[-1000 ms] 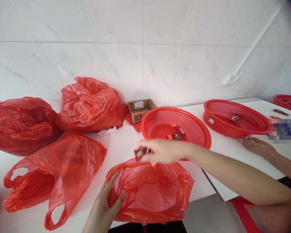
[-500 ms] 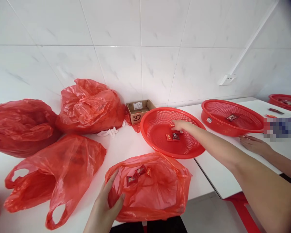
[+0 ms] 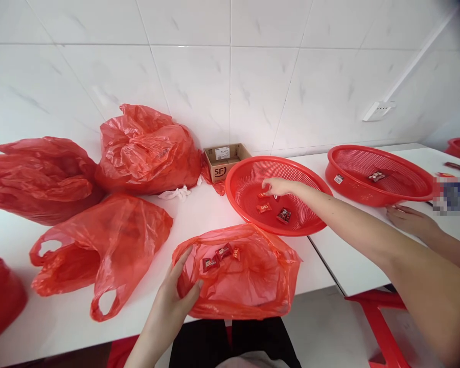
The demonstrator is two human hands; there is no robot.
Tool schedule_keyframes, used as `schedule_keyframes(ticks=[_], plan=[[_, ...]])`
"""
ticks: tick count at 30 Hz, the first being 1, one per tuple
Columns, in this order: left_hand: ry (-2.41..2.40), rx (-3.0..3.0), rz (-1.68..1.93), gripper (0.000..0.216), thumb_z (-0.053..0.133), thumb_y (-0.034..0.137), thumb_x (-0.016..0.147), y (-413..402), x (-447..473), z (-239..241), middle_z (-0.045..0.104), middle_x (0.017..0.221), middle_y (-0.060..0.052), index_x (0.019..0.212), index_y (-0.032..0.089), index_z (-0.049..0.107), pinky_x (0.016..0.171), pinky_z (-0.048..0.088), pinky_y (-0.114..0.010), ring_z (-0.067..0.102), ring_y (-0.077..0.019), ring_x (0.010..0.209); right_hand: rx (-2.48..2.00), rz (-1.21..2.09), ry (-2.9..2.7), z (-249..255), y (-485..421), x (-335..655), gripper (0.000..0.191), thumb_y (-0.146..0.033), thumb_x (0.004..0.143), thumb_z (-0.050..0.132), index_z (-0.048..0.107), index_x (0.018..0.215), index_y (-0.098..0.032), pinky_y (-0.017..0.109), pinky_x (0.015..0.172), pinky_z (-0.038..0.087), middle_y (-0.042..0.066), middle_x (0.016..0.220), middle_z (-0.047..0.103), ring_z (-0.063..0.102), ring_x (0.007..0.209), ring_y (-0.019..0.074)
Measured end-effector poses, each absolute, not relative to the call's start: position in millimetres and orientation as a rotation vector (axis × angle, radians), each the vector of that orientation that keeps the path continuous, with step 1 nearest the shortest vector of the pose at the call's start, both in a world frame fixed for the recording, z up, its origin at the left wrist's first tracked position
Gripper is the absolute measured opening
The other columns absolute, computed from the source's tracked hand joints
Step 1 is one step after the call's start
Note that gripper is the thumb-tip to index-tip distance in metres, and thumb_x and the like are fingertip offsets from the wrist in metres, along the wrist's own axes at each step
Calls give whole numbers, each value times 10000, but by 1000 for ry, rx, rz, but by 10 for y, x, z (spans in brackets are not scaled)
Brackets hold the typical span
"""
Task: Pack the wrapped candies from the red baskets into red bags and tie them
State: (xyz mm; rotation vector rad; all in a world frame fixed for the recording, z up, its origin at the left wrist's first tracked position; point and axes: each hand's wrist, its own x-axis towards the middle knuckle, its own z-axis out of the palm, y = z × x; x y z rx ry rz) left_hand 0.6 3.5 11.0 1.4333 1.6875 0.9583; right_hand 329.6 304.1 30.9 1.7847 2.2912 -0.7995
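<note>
My left hand [image 3: 176,286] grips the left rim of an open red plastic bag [image 3: 249,289], thumb and fingers spread along its edge. Inside the bag lie two dark red wrapped candies [image 3: 217,257] and a smaller orange-red wrapped candy [image 3: 236,254]. My right hand [image 3: 279,187] reaches into a red perforated plastic basket [image 3: 232,199] behind the bag, its fingers closed at an orange-red candy [image 3: 262,195]. Another orange-red candy [image 3: 264,208] and a dark brown-red candy [image 3: 284,215] lie on the basket's floor. One more wrapper is partly hidden under my right hand.
Full red bags [image 3: 145,148] stand along the wall at left, with a flat handled bag [image 3: 126,240] before them. A small cardboard box [image 3: 224,161] sits behind my basket. On the right, another person's hand [image 3: 412,221] is beside a second red basket [image 3: 335,189].
The view has tilted downward. My right hand has shifted within the basket, and the candies there now lie further apart. My left hand stays on the bag's rim.
</note>
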Motion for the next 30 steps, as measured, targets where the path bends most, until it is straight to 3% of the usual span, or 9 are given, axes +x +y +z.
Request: schedule_keyframes(ticks=[3, 8, 10, 14, 17, 20, 23, 26, 30], plan=[[1711, 1429, 941, 677, 587, 419, 870, 21, 14, 115, 419, 1540, -85, 1488, 236, 382, 1204, 203, -467, 290, -258, 1462, 1750, -795, 2292, 191, 2928, 3197, 465, -230, 774, 747, 570, 1203, -202, 248, 608, 456, 97, 1094, 656, 633, 689, 137], [1725, 1418, 899, 689, 581, 437, 872, -20, -17, 84, 410, 1544, -95, 1492, 224, 370, 1200, 209, -478, 278, -267, 1467, 1728, -844, 2310, 266, 2835, 3140, 192, -185, 779, 714, 641, 955, -157, 254, 589, 439, 79, 885, 677, 614, 629, 144], [1717, 1423, 922, 678, 569, 442, 881, -26, -27, 76, 407, 1546, -95, 1490, 219, 372, 1202, 204, -476, 279, -262, 1466, 1735, -896, 2372, 464, 2769, 3108, 167, -208, 842, 643, 627, 997, -149, 254, 597, 451, 93, 916, 678, 618, 660, 146], [1697, 1425, 944, 688, 605, 432, 860, -10, -19, 94, 423, 1537, -91, 1482, 231, 390, 1201, 209, -476, 292, -272, 1461, 1599, -1157, 2616, 958, 2291, 2862, 317, -387, 969, 468, 529, 1228, -215, 225, 655, 482, 70, 1090, 666, 629, 812, 129], [1691, 1385, 964, 686, 625, 419, 844, 10, 19, 138, 449, 1519, -90, 1473, 247, 410, 1194, 226, -483, 319, -287, 1448, 1138, -1451, 2729, 1156, 1671, 2528, 314, -465, 925, 540, 616, 1112, -224, 255, 679, 481, 49, 1012, 686, 627, 821, 153], [1691, 1372, 982, 656, 596, 411, 866, 24, 54, 176, 447, 1522, -80, 1474, 260, 404, 1195, 229, -474, 327, -275, 1445, 1049, -1208, 2804, 1156, 1209, 2248, 232, -365, 941, 517, 659, 1073, -236, 310, 763, 476, 61, 1076, 658, 624, 874, 176], [1677, 1389, 952, 683, 604, 405, 861, 24, 52, 169, 419, 1540, -82, 1488, 257, 378, 1199, 215, -475, 298, -271, 1458, 1139, -1131, 2960, 1121, 1221, 2220, 335, -370, 908, 579, 608, 1221, -255, 325, 831, 473, 77, 1228, 609, 620, 939, 183], [1667, 1414, 963, 701, 618, 395, 850, 8, 27, 132, 405, 1548, -86, 1491, 252, 375, 1203, 197, -482, 281, -278, 1465, 1446, -945, 3022, 1085, 1621, 2453, 400, -437, 912, 558, 554, 1278, -276, 329, 876, 463, 71, 1250, 606, 610, 1017, 200], [1663, 1394, 999, 691, 615, 394, 852, -14, 11, 108, 402, 1550, -84, 1489, 258, 381, 1201, 204, -482, 277, -281, 1466, 1779, -506, 2371, 835, 2121, 2879, 735, -596, 795, 642, 442, 1418, -260, 432, 880, 458, 194, 1420, 447, 573, 1131, 345]])
